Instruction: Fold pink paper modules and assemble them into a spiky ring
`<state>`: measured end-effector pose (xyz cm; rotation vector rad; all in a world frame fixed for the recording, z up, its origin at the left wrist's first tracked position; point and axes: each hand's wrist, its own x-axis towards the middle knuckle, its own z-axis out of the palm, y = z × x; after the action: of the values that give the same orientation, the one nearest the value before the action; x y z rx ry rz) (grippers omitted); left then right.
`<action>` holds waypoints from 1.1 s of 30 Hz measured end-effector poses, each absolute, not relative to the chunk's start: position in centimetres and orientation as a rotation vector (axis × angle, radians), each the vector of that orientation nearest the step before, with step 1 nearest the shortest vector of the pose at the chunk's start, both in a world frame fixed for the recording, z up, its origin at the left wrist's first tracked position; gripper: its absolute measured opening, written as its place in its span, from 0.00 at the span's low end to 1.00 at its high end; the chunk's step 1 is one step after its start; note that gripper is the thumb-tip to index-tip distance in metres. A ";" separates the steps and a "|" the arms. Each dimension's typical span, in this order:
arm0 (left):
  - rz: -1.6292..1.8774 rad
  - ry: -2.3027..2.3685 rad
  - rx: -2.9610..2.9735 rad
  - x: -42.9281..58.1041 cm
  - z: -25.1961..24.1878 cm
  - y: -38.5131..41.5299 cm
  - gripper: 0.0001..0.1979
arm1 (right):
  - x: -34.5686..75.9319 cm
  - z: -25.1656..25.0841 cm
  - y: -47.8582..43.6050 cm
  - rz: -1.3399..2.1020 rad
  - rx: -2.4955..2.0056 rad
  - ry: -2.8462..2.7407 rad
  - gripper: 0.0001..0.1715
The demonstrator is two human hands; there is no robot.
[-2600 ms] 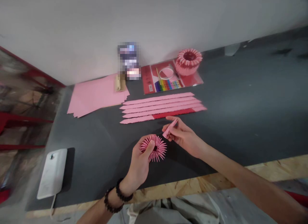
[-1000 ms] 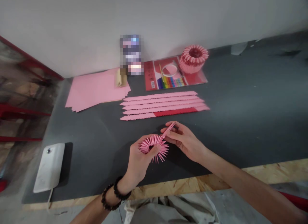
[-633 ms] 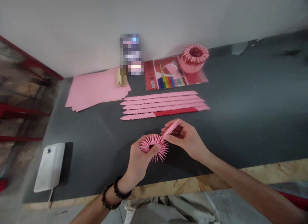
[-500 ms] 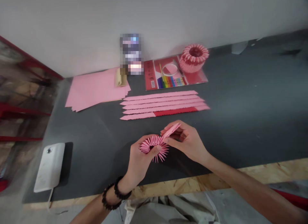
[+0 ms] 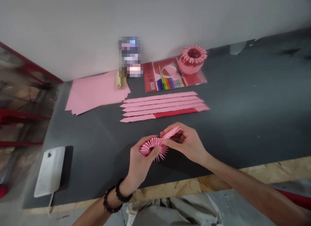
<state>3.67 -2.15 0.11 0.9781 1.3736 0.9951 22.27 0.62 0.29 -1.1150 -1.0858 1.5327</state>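
Between my hands is a curled ring of folded pink paper pieces (image 5: 163, 151), its pointed tips fanning outward. My left hand (image 5: 143, 159) is closed around the ring's left side, with the thumb lying over its middle. On the right, my right hand (image 5: 188, 141) pinches a straight stack of folded pink paper pieces (image 5: 172, 132) that meets the ring's upper right edge. Whether the stack and ring are joined is hidden by my fingers. Just beyond lie several long pink strips of folded paper (image 5: 160, 103), the nearest with a red section (image 5: 176, 113).
A round pink paper vessel (image 5: 193, 65) stands on a red plastic packet (image 5: 150, 77). Pink paper sheets (image 5: 92, 91) lie at the left under a beige object (image 5: 120, 80). A blurred phone-like screen (image 5: 130, 57) leans on the wall. A white device (image 5: 50, 171) with a cable lies near left.
The view has shifted slightly, so the table's things sit a little further left. Both hands keep nearly the same hold on the paper pieces.
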 end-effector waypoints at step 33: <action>0.999 1.297 0.779 3.9 0.2 -2.1 0.17 | 23.0 -1.0 1.5 1.874 -1.020 -0.699 0.23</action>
<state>3.91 -2.13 0.21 0.7795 1.2972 0.9992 23.04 1.48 -1.01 -1.0204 -0.6987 1.8738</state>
